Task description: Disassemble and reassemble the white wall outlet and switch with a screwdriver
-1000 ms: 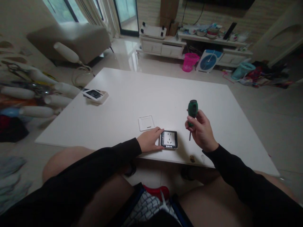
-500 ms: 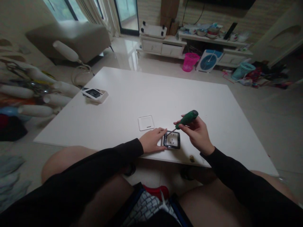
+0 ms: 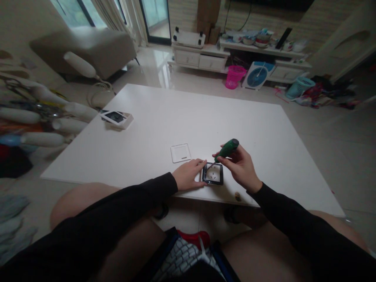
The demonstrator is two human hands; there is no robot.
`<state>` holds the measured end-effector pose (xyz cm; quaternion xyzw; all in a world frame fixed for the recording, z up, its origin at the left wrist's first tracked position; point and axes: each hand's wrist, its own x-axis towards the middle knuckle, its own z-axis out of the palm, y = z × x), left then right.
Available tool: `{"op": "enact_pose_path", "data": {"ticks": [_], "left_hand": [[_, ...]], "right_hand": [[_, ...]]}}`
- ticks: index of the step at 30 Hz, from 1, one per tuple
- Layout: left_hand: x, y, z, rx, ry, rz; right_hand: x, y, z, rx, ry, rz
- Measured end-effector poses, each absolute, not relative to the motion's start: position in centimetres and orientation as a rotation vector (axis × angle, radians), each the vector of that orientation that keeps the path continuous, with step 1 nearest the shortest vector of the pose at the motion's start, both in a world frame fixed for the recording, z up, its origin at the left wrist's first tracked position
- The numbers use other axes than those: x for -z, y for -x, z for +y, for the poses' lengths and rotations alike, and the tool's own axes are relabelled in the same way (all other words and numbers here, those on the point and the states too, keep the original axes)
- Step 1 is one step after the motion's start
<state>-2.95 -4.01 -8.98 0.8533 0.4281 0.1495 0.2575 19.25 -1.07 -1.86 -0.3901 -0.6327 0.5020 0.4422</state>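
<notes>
Left hand (image 3: 188,174) pinches the likely light, stiff socket (image 3: 214,172) by its nearest corners; right hand (image 3: 242,167) grips the screwdriver (image 3: 228,149).

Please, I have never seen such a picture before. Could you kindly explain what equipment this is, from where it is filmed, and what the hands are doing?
There is no machine here: these are a person's two bare hands, in black sleeves. The camera is worn on the head, looking forward and down. On the white table, the left hand grips the edge of a dark-bordered socket. The right hand holds a green-handled screwdriver, its shaft pointing down at the socket; the tip is too small to see clearly. Also on the table are a thin square frame, a white box and a small brownish object that I cannot identify.
</notes>
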Motion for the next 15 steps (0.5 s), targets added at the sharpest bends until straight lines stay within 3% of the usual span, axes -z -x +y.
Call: {"op": "enact_pose_path", "data": {"ticks": [15], "left_hand": [[8.72,2.87,-4.02,-0.427,-2.285,1.152]], "right_hand": [[2.37,-19.34,-1.64,-1.047,0.985,-1.788]]}}
